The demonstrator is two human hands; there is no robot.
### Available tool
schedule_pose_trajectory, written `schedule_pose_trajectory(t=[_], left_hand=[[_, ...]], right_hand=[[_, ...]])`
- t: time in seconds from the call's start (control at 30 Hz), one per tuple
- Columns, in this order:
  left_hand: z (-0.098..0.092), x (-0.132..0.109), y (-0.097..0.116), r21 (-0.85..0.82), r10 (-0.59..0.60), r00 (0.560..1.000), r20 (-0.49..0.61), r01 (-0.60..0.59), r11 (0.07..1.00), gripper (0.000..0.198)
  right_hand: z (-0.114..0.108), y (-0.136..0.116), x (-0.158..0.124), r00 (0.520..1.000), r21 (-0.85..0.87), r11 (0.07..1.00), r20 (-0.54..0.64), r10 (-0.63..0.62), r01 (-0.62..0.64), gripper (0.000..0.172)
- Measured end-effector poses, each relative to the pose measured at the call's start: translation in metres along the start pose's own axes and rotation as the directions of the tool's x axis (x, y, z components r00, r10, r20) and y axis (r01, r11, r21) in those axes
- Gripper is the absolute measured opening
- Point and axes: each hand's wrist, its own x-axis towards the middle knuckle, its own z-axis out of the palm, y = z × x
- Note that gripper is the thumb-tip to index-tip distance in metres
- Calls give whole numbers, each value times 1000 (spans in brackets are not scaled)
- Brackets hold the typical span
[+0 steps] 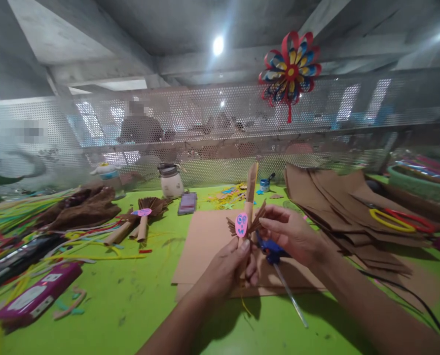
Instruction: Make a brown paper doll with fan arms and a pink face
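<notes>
My left hand point(238, 264) grips the lower stem of a brown paper figure point(250, 192), held upright over the cardboard sheets. A pink oval face point(241, 225) with blue drawn features sits on its front. Fringed brown paper sticks out on both sides like wings. The thumb and fingers of my right hand point(290, 231) pinch the tip of the right fringe point(256, 219). Just below that hand, a blue glue gun point(274, 250) lies with a clear glue stick point(290, 296) pointing toward me. My hand partly covers the gun.
Flat cardboard sheets point(201, 241) lie on the green table point(131, 305). To the left are another fringed paper figure point(144, 213), strips and a purple box point(38, 296). Brown paper point(327, 197), scissors point(392, 220) and a black cable point(408, 293) lie right. A perforated screen point(212, 113) stands behind.
</notes>
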Motion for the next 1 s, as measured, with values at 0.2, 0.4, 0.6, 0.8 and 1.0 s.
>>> schedule_pose_trajectory(t=[0.2, 0.4, 0.6, 0.8, 1.0], left_hand=[[1, 0, 1, 11, 14, 999, -44, -13, 1000, 26], [1, 1, 1, 50, 28, 994, -101, -24, 998, 26], [-1, 2, -1, 48, 58, 991, -120, -52, 997, 20], [-2, 1, -2, 49, 65, 988, -141, -59, 997, 22], [-6, 3, -5, 84, 104, 981, -161, -92, 992, 24]], right_hand=[[7, 6, -6, 989, -182, 977, -78, -123, 107, 12], [11, 10, -13, 950, -423, 866, -39, -310, 265, 9], [14, 16, -14, 808, -639, 557, 181, -560, 530, 11], [16, 19, -16, 747, -699, 397, 299, -593, 595, 25], [16, 28, -15, 729, -730, 326, 334, -598, 601, 28]])
